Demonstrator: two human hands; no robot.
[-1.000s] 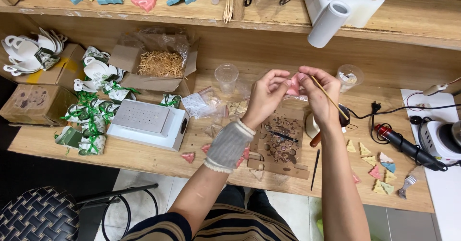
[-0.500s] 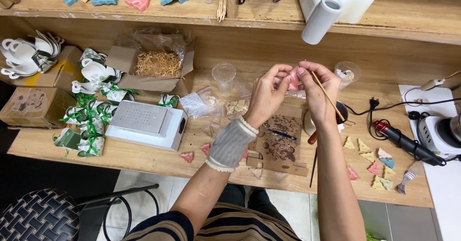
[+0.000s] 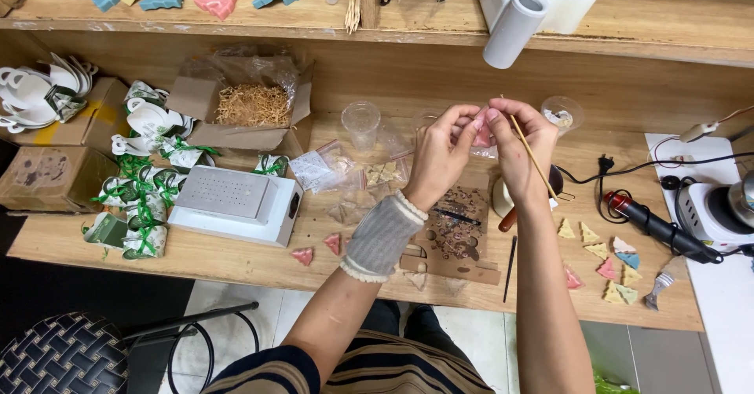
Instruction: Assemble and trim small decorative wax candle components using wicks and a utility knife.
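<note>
Both hands are raised together over the wooden bench [image 3: 236, 260]. My left hand [image 3: 441, 152], with a grey wrist cuff below it, pinches a small pink piece [image 3: 481, 133] from the left. My right hand [image 3: 514, 139] pinches the same pink piece from the right and also grips a thin wooden stick [image 3: 534, 158] that slants down to the right. Below the hands lies a brown cardboard sheet [image 3: 452, 237] speckled with crumbs.
A white flat box [image 3: 236, 201] sits left of the cardboard, with a clear plastic cup [image 3: 360, 123] and small plastic bags behind. Small coloured triangular pieces [image 3: 609, 264] lie at right, beside a black and red tool [image 3: 656, 225] with cable. White cups with green ribbon [image 3: 145, 182] crowd the left.
Both hands have stayed pinched together on the pink piece, shifting only slightly; the view has drifted a little.
</note>
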